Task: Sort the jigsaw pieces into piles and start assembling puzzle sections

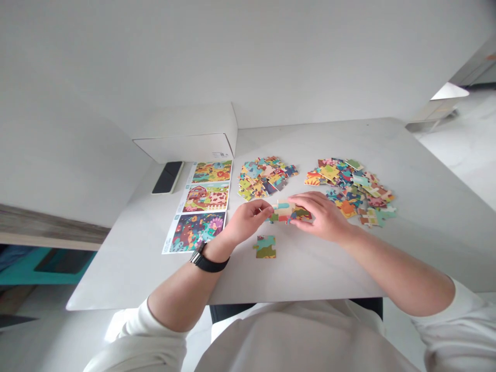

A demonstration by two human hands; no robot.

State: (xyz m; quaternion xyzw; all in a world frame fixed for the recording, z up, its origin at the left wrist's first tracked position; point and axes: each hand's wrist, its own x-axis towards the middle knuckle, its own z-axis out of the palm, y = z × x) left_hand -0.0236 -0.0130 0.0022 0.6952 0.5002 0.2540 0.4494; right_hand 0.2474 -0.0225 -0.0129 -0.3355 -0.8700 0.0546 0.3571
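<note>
Between my two hands are several puzzle pieces [285, 212] side by side, just above or on the table; I cannot tell which. My left hand [250, 219] pinches the left edge between thumb and forefinger. Curved round the right side, my right hand [320, 214] grips the pieces with its thumb and fingers, which partly hide them. A separate green and light blue puzzle piece [266, 247] lies flat on the table, nearer to me. Beyond my hands are a left pile of puzzle pieces [265, 176] and a larger right pile [351, 188].
A picture sheet [199, 206] with three colourful scenes lies left of my left hand. Behind it are a black-screened phone [168, 177] and a white box [186, 148] against the wall. The pale table [147, 276] has its front edge close to my body.
</note>
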